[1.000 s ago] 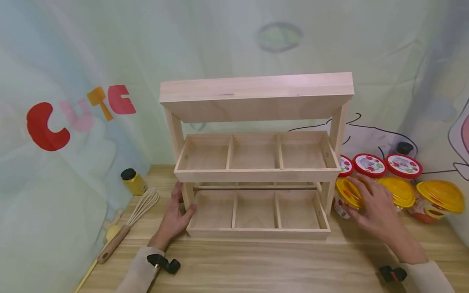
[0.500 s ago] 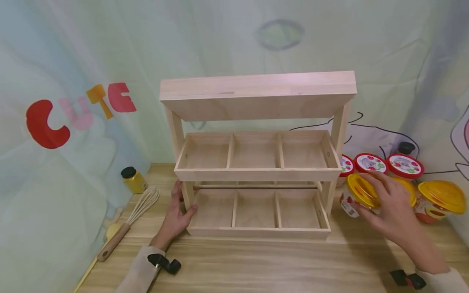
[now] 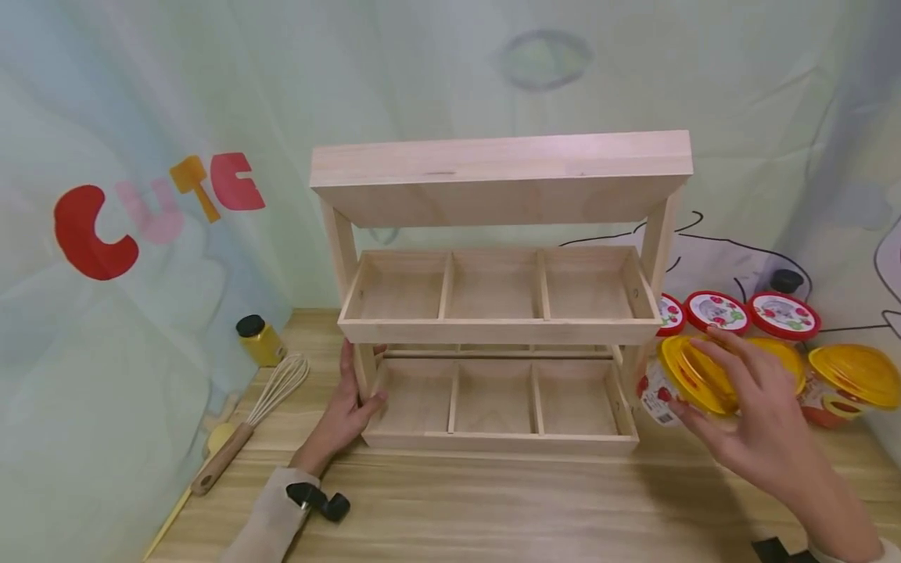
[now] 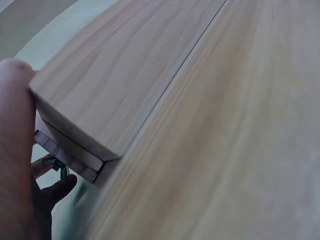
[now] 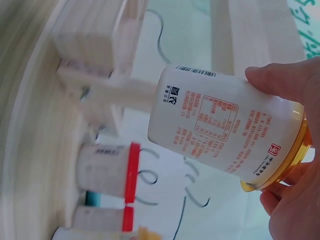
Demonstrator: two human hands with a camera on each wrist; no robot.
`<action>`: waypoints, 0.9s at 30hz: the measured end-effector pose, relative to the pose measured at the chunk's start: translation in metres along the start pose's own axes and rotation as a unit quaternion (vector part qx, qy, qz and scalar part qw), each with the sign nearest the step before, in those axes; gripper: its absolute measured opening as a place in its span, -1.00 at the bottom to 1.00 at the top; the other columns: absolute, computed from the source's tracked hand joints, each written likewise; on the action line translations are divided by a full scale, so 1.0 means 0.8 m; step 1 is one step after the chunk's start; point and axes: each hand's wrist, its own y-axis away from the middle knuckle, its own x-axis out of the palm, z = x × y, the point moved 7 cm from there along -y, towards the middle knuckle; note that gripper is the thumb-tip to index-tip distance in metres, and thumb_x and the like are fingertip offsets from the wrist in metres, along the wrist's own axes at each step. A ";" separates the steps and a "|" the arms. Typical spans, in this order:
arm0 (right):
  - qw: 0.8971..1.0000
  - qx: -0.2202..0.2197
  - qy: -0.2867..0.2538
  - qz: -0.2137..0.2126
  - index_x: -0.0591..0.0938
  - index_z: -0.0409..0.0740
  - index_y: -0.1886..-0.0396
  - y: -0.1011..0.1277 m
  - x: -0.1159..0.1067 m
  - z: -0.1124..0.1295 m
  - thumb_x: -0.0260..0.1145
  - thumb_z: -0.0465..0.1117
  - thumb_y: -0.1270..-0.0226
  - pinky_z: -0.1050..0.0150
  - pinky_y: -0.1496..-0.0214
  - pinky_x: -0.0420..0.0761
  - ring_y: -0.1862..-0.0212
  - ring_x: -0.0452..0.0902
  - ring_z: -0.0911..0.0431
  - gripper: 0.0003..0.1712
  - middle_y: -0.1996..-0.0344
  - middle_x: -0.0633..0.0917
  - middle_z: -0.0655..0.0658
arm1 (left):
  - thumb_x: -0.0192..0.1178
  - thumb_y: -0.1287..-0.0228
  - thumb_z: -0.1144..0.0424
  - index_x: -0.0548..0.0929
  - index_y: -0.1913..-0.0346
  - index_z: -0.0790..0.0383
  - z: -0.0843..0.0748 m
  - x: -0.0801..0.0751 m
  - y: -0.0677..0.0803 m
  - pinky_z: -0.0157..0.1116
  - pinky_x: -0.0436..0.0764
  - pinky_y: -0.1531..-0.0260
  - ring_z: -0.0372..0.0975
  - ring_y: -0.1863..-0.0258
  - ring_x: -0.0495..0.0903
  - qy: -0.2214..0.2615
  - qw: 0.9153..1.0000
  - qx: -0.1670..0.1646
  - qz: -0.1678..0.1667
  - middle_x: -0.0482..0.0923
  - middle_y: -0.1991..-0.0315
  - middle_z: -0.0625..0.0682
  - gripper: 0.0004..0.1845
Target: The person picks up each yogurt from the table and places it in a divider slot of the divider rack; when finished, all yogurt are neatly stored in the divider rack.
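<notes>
We see soft, even light from above, with faint shadows under the wooden rack [image 3: 493,313]. The head view bends at its edges. The right wrist view smears along its left edge; the left wrist view is close and hazy.

A whisk [image 3: 271,395] (wooden handle) lies left of the rack, near a small yellow black-capped jar [image 3: 259,340].

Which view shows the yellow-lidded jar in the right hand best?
The right wrist view: the yellow-lidded jar fills it, printed label and barcode legible, fingers round its lid end. The head view shows mostly its lid behind the right hand. The left wrist view misses it.
</notes>
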 end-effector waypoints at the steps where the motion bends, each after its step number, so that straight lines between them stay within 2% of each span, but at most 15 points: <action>1: 1.000 -0.003 -0.003 -0.001 0.53 -0.11 -0.49 0.000 -0.001 0.006 0.73 -0.34 0.20 -0.41 -0.65 0.05 -0.47 0.22 -0.39 0.10 -0.54 0.41 -0.37 | 0.26 -0.37 0.52 -0.54 -0.69 0.14 0.000 0.000 0.000 -0.62 0.04 -0.51 0.33 -0.52 0.32 0.003 1.000 -0.003 0.003 0.33 -0.57 0.40 0.24; 4: 1.000 -0.007 -0.015 0.005 0.53 -0.07 -0.49 0.000 -0.002 0.022 0.74 -0.35 0.19 -0.36 -0.66 0.05 -0.50 0.21 -0.33 0.10 -0.56 0.41 -0.31 | 0.27 -0.38 0.50 -0.56 -0.69 0.12 0.001 0.000 0.003 -0.61 -0.01 -0.52 0.30 -0.57 0.27 0.001 1.000 -0.010 0.009 0.32 -0.59 0.38 0.25; 9: 0.999 -0.016 -0.025 0.023 0.51 -0.01 -0.51 0.000 0.005 0.043 0.76 -0.34 0.22 -0.36 -0.65 0.13 -0.52 0.22 -0.30 0.15 -0.59 0.40 -0.26 | 0.27 -0.40 0.49 -0.56 -0.70 0.10 0.000 0.001 0.005 -0.59 -0.05 -0.55 0.00 -0.65 0.21 -0.001 1.000 -0.008 0.009 0.30 -0.62 0.37 0.25; 11: 0.999 -0.022 -0.026 0.028 0.51 0.00 -0.52 -0.001 0.010 0.050 0.77 -0.31 0.22 -0.31 -0.65 0.17 -0.52 0.24 -0.28 0.16 -0.58 0.41 -0.24 | 0.26 -0.41 0.49 -0.55 -0.70 0.10 -0.001 0.002 0.005 -0.58 -0.04 -0.56 -0.10 -0.65 0.21 0.002 1.000 -0.002 0.007 0.28 -0.62 0.38 0.24; 14: 0.999 -0.032 -0.027 0.030 0.51 0.03 -0.52 -0.004 0.017 0.059 0.78 -0.28 0.20 -0.04 -0.71 0.16 -0.52 0.27 -0.23 0.14 -0.56 0.44 -0.22 | 0.25 -0.41 0.50 -0.56 -0.70 0.10 -0.001 0.003 0.006 -0.58 -0.03 -0.56 -0.17 -0.65 0.20 0.004 1.000 0.003 0.006 0.26 -0.62 0.40 0.24; 16: 0.998 -0.041 -0.030 0.030 0.52 0.03 -0.51 -0.006 0.021 0.065 0.78 -0.27 0.19 0.17 -0.67 0.12 -0.52 0.29 -0.21 0.13 -0.56 0.45 -0.21 | 0.24 -0.41 0.50 -0.56 -0.70 0.09 0.000 0.004 0.007 -0.59 -0.03 -0.55 -0.18 -0.64 0.20 0.007 1.000 0.002 0.004 0.27 -0.62 0.40 0.23; 18: 0.998 -0.049 -0.036 0.030 0.52 0.03 -0.50 -0.008 0.027 0.069 0.78 -0.26 0.19 0.27 -0.63 0.09 -0.52 0.30 -0.20 0.12 -0.56 0.45 -0.20 | 0.22 -0.42 0.51 -0.54 -0.70 0.10 0.000 0.003 0.007 -0.60 -0.03 -0.54 -0.15 -0.63 0.21 0.013 1.000 0.002 0.000 0.28 -0.60 0.40 0.22; 22: 0.996 -0.057 -0.053 0.047 0.51 0.06 -0.52 -0.010 0.042 0.077 0.78 -0.26 0.13 0.24 -0.64 0.09 -0.55 0.26 -0.19 0.11 -0.59 0.42 -0.18 | 0.21 -0.41 0.55 -0.43 -0.72 0.15 0.001 0.000 0.006 -0.60 0.06 -0.53 0.11 -0.57 0.29 0.027 0.999 0.001 -0.019 0.33 -0.53 0.46 0.15; 25: 0.994 -0.069 -0.060 0.054 0.51 0.06 -0.51 -0.012 0.052 0.084 0.77 -0.25 0.10 0.37 -0.64 0.04 -0.55 0.28 -0.17 0.08 -0.58 0.44 -0.18 | 0.24 -0.38 0.58 -0.29 -0.71 0.20 0.001 -0.003 0.005 -0.61 0.18 -0.47 0.28 -0.48 0.38 0.022 0.999 0.002 -0.035 0.39 -0.47 0.49 0.09; 27: 0.994 -0.082 -0.061 0.050 0.52 0.04 -0.51 -0.013 0.059 0.090 0.76 -0.24 0.10 0.45 -0.62 0.02 -0.52 0.32 -0.16 0.07 -0.56 0.46 -0.17 | 0.26 -0.35 0.59 -0.21 -0.68 0.22 0.001 -0.005 0.006 -0.62 0.23 -0.42 0.10 -0.48 0.47 0.017 0.999 0.000 -0.044 0.43 -0.44 0.49 0.06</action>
